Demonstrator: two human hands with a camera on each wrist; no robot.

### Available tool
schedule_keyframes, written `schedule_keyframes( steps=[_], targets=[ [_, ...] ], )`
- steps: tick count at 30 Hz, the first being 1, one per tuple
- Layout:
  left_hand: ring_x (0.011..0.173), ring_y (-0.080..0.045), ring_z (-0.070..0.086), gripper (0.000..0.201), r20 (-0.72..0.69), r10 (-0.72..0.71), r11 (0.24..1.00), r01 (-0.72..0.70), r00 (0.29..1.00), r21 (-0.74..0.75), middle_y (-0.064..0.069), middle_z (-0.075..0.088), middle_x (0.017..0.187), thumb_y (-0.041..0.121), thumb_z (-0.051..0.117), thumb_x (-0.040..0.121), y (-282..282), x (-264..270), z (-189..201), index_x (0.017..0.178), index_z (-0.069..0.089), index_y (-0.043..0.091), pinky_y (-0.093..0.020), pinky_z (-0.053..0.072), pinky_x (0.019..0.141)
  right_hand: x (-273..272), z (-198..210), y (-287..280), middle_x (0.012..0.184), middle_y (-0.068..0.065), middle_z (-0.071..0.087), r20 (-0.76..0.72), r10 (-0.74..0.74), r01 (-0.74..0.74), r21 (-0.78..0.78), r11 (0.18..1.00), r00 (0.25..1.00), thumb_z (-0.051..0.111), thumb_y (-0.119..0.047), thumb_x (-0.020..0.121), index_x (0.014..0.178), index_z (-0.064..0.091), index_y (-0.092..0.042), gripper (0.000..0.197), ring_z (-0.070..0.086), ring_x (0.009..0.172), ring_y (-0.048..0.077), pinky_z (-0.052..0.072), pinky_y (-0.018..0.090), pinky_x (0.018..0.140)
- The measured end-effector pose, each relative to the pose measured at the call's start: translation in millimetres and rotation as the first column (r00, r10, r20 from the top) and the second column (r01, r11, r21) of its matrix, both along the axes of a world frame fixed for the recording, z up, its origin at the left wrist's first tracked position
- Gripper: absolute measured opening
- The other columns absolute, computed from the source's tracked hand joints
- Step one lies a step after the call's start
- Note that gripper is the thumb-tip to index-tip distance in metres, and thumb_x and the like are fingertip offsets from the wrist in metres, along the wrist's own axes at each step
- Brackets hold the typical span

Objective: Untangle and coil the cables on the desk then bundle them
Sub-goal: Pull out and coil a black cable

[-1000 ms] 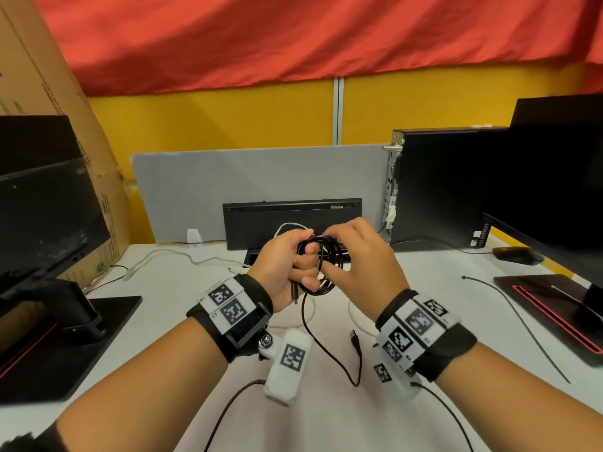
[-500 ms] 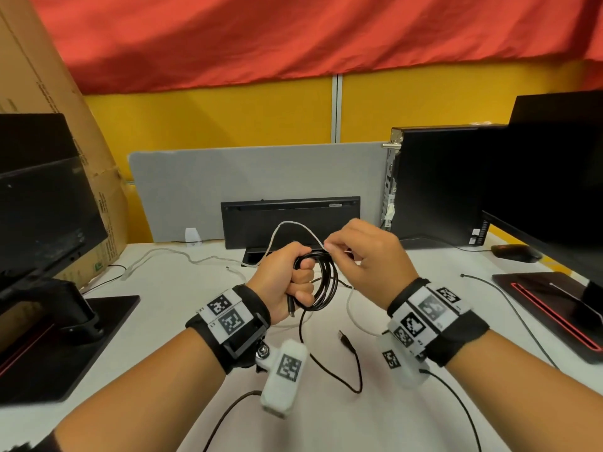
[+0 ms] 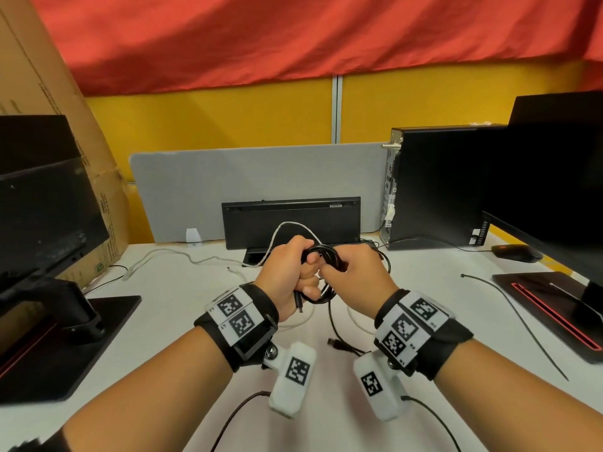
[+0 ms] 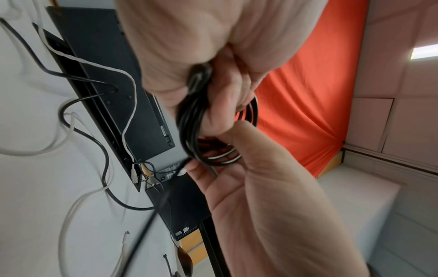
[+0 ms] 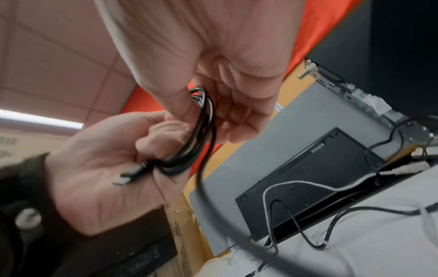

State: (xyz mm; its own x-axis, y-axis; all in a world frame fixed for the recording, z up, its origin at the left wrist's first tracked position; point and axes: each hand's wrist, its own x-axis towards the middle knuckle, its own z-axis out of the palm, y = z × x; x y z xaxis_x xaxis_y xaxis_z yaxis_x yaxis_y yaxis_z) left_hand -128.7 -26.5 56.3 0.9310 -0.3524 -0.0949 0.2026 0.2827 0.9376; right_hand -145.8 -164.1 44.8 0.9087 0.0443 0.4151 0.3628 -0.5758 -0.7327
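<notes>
A black cable is wound into a small coil (image 3: pixel 326 275) held above the white desk (image 3: pixel 182 298). My left hand (image 3: pixel 292 272) grips the coil (image 4: pixel 189 120) in its curled fingers, and one plug (image 5: pixel 129 177) sticks out below the palm. My right hand (image 3: pixel 354 275) pinches the coil's upper strands (image 5: pixel 205 105) between thumb and fingers. The cable's loose tail (image 3: pixel 332 324) hangs down to a USB plug (image 3: pixel 332 342) lying on the desk. A white cable (image 3: pixel 182 256) trails across the desk behind the hands.
A black keyboard (image 3: pixel 290 220) stands on edge against a grey divider (image 3: pixel 254 177). A black computer tower (image 3: pixel 434 184) and monitor (image 3: pixel 554 190) are at the right, another monitor (image 3: pixel 42 203) at the left. A black zip tie (image 3: pixel 515 324) lies right of my right wrist. A mouse (image 3: pixel 515 252) sits beyond it.
My right hand swung out to the right with a strand and has come back to the coil, laying on another loop. The loose tail on the desk has grown shorter.
</notes>
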Motion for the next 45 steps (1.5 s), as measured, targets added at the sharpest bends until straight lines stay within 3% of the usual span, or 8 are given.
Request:
schedule_keyframes(
  steps=[5,11,20,27,32,39,42,45],
  targets=[
    [0.042,-0.011,0.019,0.033,0.022,0.076,0.996,-0.077,0.997,0.053,0.001,0.021,0.053,0.025,0.041,0.097,3,2,-1,0.068,0.049,0.012,-0.022,0.025,0.038,0,6,-4,0.058,-0.003,0.055,-0.046,0.03,-0.031,-0.022,0.999,0.998,0.07,-0.019,0.086,0.079,0.074,-0.014,0.009,0.043,0.05,0.003,0.038,0.012,0.051],
    [0.042,-0.01,0.021,0.016,0.023,0.098,0.994,-0.099,0.995,0.055,0.002,0.023,0.053,0.02,0.043,0.095,3,3,-2,0.092,0.053,0.009,-0.021,0.026,0.037,-2,11,-5,0.073,-0.004,0.071,-0.056,0.011,-0.004,0.113,0.994,0.998,0.077,-0.012,0.079,0.091,0.074,-0.021,0.016,0.065,0.067,0.01,0.053,0.024,0.068],
    [0.042,-0.01,0.018,0.023,0.014,0.099,0.993,-0.099,0.995,0.056,0.003,0.022,0.051,0.019,0.044,0.096,4,4,-4,0.075,0.048,0.012,-0.021,0.025,0.038,-4,13,-5,0.078,-0.008,0.069,-0.02,0.005,-0.005,0.016,1.0,1.0,0.076,-0.011,0.079,0.09,0.075,-0.021,0.014,0.063,0.072,0.009,0.051,0.021,0.07],
    [0.036,-0.008,0.02,0.036,-0.011,0.096,0.995,-0.096,0.995,-0.022,0.004,0.022,0.047,0.02,0.04,0.1,2,3,-1,0.066,0.046,0.011,-0.019,0.026,0.035,-7,9,-1,0.076,-0.006,0.054,0.23,-0.093,0.116,-0.086,0.99,0.969,0.08,-0.011,0.074,0.074,0.067,-0.02,0.016,0.045,0.06,0.002,0.036,0.01,0.059],
    [0.038,-0.01,0.022,0.035,-0.001,0.118,0.992,-0.118,0.993,-0.041,0.002,0.025,0.048,0.022,0.04,0.101,0,2,-2,0.07,0.049,0.008,-0.019,0.027,0.036,-7,2,3,0.091,-0.005,0.039,0.036,0.007,-0.002,-0.136,0.991,0.999,0.068,-0.016,0.083,0.084,0.075,-0.016,0.006,0.042,0.078,-0.001,0.033,0.002,0.066],
    [0.041,-0.011,0.021,0.034,0.122,0.121,0.988,-0.132,0.985,0.086,0.001,0.023,0.051,0.023,0.044,0.101,3,3,-1,0.077,0.057,0.004,-0.02,0.027,0.038,-9,22,-5,0.078,-0.005,0.051,-0.196,0.07,-0.056,0.079,0.995,0.978,0.059,-0.008,0.086,0.068,0.069,-0.007,0.021,0.048,0.074,0.007,0.041,0.018,0.067],
    [0.043,-0.012,0.019,0.035,0.198,0.116,0.968,-0.156,0.973,0.196,0.001,0.023,0.05,0.023,0.047,0.1,7,7,0,0.076,0.061,0.002,-0.021,0.026,0.039,-3,33,-6,0.071,0.009,0.05,-0.287,-0.015,0.06,0.147,0.987,0.958,0.047,0.003,0.08,0.049,0.05,-0.013,0.034,0.05,0.069,0.022,0.046,0.038,0.074],
    [0.042,-0.013,0.021,0.035,0.217,0.118,0.954,-0.171,0.969,0.248,0.001,0.024,0.05,0.023,0.048,0.099,12,10,0,0.072,0.059,0.004,-0.021,0.025,0.04,-1,40,-10,0.059,0.009,0.052,-0.325,0.089,0.099,0.52,0.848,0.941,0.04,0.004,0.088,0.051,0.046,-0.008,0.04,0.054,0.062,0.026,0.051,0.043,0.081]
  ],
)
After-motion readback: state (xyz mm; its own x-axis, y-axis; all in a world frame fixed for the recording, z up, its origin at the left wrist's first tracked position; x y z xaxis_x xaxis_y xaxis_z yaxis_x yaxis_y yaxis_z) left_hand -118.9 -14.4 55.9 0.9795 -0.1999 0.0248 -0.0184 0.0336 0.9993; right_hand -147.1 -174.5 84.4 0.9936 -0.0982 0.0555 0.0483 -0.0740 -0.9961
